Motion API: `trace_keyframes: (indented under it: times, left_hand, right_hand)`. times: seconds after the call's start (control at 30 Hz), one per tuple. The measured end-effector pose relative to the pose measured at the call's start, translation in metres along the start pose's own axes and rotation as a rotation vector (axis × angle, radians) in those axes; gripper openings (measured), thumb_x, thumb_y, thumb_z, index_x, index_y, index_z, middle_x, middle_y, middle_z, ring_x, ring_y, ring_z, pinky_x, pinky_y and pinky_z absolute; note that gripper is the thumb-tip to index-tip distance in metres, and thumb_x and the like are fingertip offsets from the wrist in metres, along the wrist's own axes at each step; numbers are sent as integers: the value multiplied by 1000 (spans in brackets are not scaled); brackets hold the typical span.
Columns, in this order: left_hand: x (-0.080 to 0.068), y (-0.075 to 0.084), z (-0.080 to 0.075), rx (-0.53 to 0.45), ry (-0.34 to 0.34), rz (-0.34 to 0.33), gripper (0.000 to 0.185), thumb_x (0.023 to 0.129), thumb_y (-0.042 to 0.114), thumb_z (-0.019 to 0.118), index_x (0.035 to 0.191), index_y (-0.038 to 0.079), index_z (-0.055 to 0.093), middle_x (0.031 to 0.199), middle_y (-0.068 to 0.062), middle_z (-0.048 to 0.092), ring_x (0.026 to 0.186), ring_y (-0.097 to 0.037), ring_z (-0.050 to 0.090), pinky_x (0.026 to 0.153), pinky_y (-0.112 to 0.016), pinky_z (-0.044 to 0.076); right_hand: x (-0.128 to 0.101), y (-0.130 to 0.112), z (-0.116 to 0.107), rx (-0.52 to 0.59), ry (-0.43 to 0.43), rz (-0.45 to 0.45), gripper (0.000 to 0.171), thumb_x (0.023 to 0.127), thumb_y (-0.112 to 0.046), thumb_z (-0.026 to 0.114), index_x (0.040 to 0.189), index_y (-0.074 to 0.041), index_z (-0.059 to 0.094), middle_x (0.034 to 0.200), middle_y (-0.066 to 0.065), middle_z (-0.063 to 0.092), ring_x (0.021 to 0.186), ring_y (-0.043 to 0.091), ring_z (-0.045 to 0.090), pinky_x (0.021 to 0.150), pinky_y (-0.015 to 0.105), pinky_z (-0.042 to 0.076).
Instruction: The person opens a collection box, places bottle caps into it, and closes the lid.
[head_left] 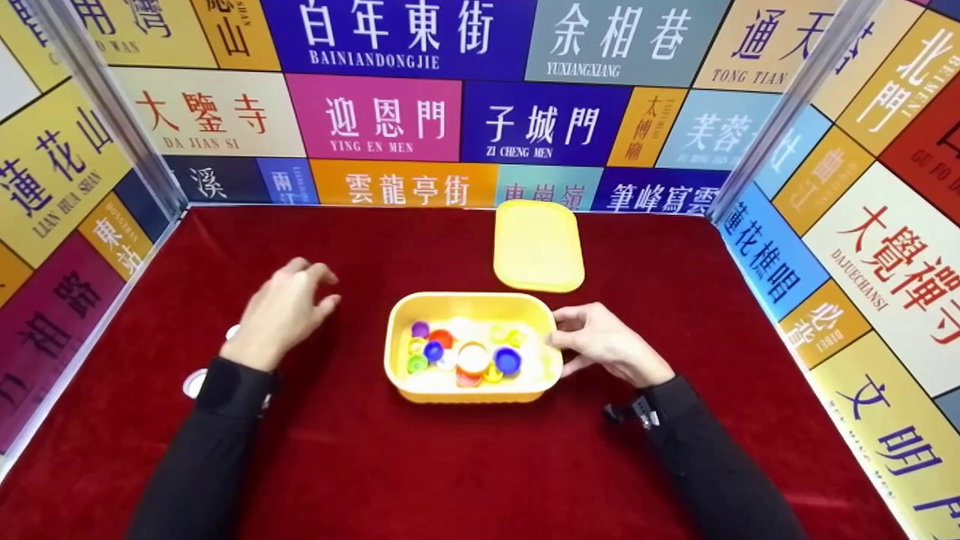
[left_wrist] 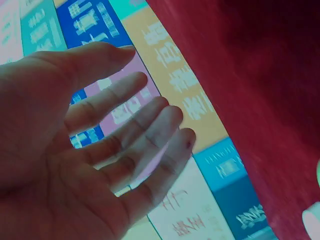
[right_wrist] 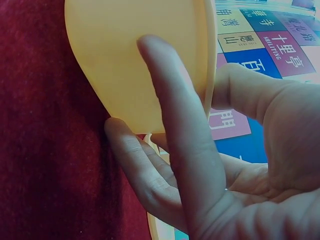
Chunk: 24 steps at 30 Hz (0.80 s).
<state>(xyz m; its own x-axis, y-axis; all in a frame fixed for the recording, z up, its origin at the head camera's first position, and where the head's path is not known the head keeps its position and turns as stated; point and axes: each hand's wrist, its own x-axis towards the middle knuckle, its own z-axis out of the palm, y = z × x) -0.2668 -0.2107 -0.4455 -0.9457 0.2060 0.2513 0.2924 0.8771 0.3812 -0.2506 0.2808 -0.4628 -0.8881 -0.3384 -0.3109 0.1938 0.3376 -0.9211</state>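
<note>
A yellow plastic box (head_left: 396, 341) stands in the middle of the red cloth and holds several coloured bottle caps (head_left: 465, 356): blue, purple, red, green, yellow and white. My right hand (head_left: 600, 341) grips its right end. In the right wrist view the fingers (right_wrist: 170, 130) lie along the outer wall of the box (right_wrist: 125, 60) and the thumb reaches over the rim. My left hand (head_left: 289, 304) hovers over the cloth left of the box, its fingers (left_wrist: 135, 125) spread and holding nothing.
The box's yellow lid (head_left: 538, 245) lies flat behind the box, near the back wall. Two white caps (head_left: 193, 382) lie on the cloth by my left wrist. Walls of coloured sign panels (head_left: 390, 120) close in the back and both sides.
</note>
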Motion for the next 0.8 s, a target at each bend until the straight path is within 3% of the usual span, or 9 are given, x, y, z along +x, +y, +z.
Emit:
trace_keyframes:
  times: [0.23,0.4,0.63,0.8]
  left_hand:
    - [-3,-41,-12,15,-81,-133,41,106,21,82,137,-4,77,131,-37,69,121,-59,69,105,-75,59]
    - [-9,-60,-19,26,-141,-223,45,105,21,80,139,-9,74,135,-42,67,126,-61,65,109,-75,57]
    - [-14,-72,-26,45,-233,-293,43,105,19,80,135,-12,73,134,-45,67,125,-62,64,107,-75,57]
    - [-17,-75,-33,51,-241,-325,36,104,15,79,130,-9,75,131,-43,69,117,-58,67,100,-72,59]
  right_hand:
    - [-1,-1,1,-1,1,0,45,104,-3,74,148,6,73,130,24,81,94,27,84,74,42,74]
    - [-1,-1,1,-3,1,-1,45,104,-3,74,148,6,73,131,25,80,94,27,84,74,42,74]
    - [-3,-4,3,-2,3,9,47,106,-3,74,152,7,70,133,28,80,95,27,85,72,40,74]
    - [-5,-6,3,-7,6,8,48,107,-3,74,153,8,68,135,31,80,95,27,85,72,41,74]
